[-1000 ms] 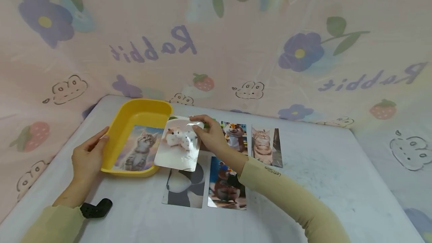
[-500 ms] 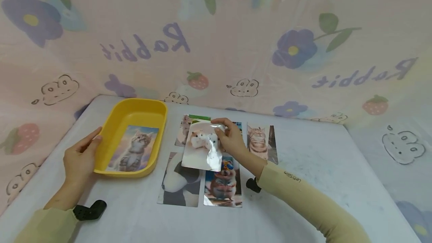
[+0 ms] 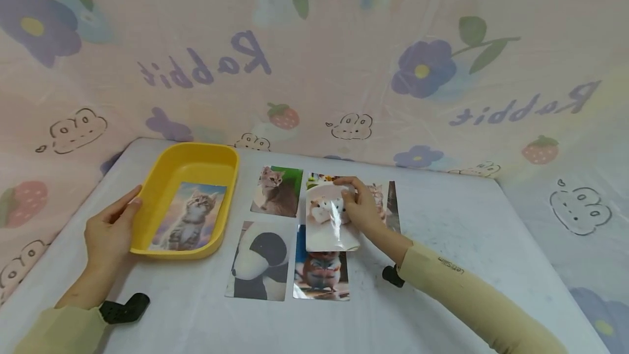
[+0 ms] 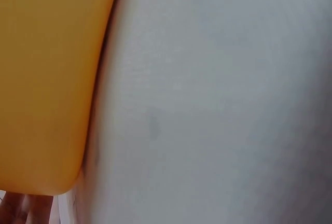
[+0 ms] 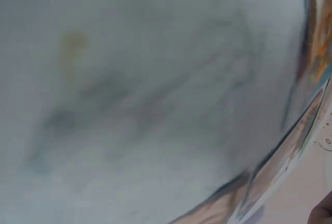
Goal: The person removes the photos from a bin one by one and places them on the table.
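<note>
My left hand [image 3: 109, 236] grips the left rim of a yellow plastic tray [image 3: 199, 171], its thumb on the wall. Inside the tray lies a photo card of a kitten [image 3: 189, 220] against a pastel sky. My right hand [image 3: 363, 209] pinches the upper right edge of a glossy hamster card [image 3: 324, 236]. That card overlaps two others: a dressed-up animal card [image 3: 321, 277] in front and a mostly hidden one behind. In the left wrist view, the tray's side [image 4: 46, 79] fills the left, with fingers [image 4: 39, 208] below it.
A grey-brown cat card [image 3: 275, 193] and a black-and-white plush card [image 3: 257, 266] lie between the tray and the hamster card. An orange cat card [image 3: 391, 206] is partly behind my right hand. The white table [image 3: 452, 239] meets a patterned curtain [image 3: 314, 70] at the back.
My right hand has carried the hamster card rightward from the tray's edge, over the cat card, to the cards on its right. My left hand stays on the tray rim.
</note>
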Available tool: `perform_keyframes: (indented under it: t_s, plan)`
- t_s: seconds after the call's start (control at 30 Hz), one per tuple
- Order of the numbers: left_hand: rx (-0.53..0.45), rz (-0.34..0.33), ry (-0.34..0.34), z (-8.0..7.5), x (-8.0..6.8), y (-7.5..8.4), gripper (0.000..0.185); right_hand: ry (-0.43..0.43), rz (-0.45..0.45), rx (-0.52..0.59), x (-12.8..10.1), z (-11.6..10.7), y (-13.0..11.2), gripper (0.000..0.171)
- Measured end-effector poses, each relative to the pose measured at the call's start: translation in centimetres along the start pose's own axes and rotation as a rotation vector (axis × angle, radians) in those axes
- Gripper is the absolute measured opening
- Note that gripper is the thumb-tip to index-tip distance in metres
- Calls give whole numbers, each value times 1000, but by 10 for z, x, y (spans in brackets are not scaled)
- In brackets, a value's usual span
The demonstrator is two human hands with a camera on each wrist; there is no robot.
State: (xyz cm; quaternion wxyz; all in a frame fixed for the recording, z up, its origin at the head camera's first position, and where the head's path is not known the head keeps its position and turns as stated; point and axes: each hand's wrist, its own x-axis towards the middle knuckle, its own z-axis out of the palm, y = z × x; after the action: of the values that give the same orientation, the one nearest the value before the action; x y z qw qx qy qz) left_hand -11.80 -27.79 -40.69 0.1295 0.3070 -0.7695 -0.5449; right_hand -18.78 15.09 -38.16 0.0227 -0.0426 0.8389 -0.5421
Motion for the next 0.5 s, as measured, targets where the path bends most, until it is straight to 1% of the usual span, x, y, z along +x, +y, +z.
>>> perform_keyframes:
  t_s: [0.1, 0.13, 0.27, 0.33, 0.47, 0.5]
  plan:
    - [-10, -6, -3, 0, 0, 0, 37, -4, 11, -31, -4, -9, 6, 27]
    - [-11, -8, -4, 0, 0, 0, 37, -3, 13, -42, -3, -12, 12, 27]
    - [-10, -19, -2, 2, 0, 0, 37, -8, 33, -71, -10, -24, 17, 26]
    - [7, -23, -3, 2, 0, 0, 37, -11, 27, -75, -15, -31, 19, 26]
    - [17, -56, -1, 2, 1, 0, 37, 5, 2, -78, -25, -42, 27, 26]
    - [27, -52, 0, 2, 1, 0, 37, 10, 3, -82, -28, -45, 29, 26]
